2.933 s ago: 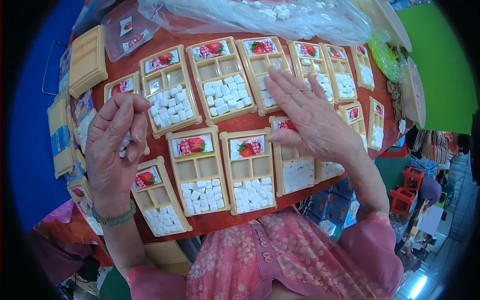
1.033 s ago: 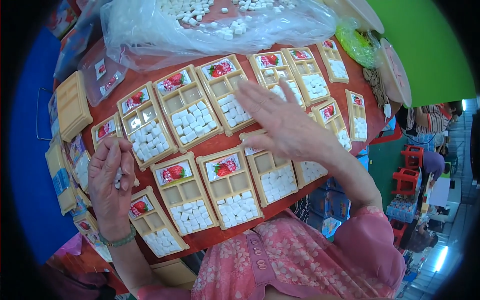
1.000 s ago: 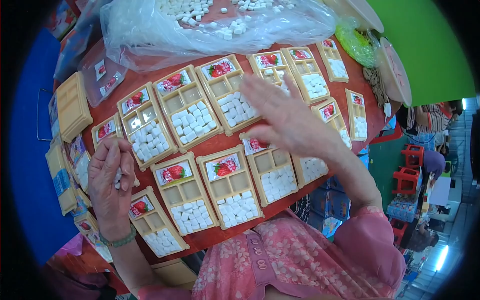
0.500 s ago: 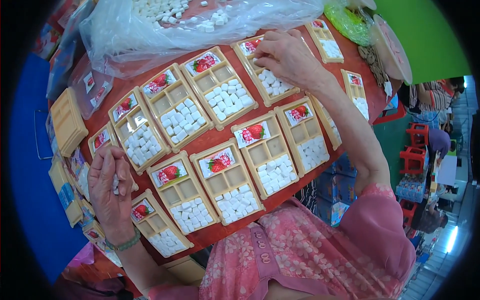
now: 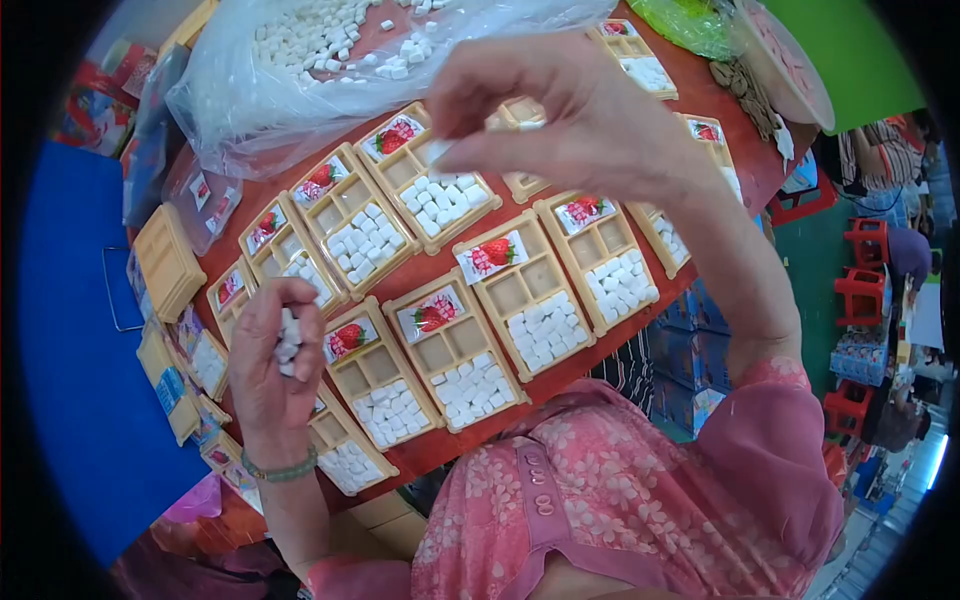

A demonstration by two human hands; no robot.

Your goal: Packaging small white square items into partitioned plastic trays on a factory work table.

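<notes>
Head cam: left hand (image 5: 268, 372) is curled round some small white cubes (image 5: 288, 345), right hand (image 5: 590, 125) is pinching one white cube (image 5: 437, 152) over a beige rectangular plastic tray (image 5: 401, 170) on the red table (image 5: 755, 172) here.

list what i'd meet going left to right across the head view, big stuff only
Blue surface → stacked cream trays → left hand holding white cubes → right hand → brown bundle → red stools.

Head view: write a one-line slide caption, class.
Left hand holds white pieces; right hand pinches another above beige trays with strawberry-printed packets.
</notes>
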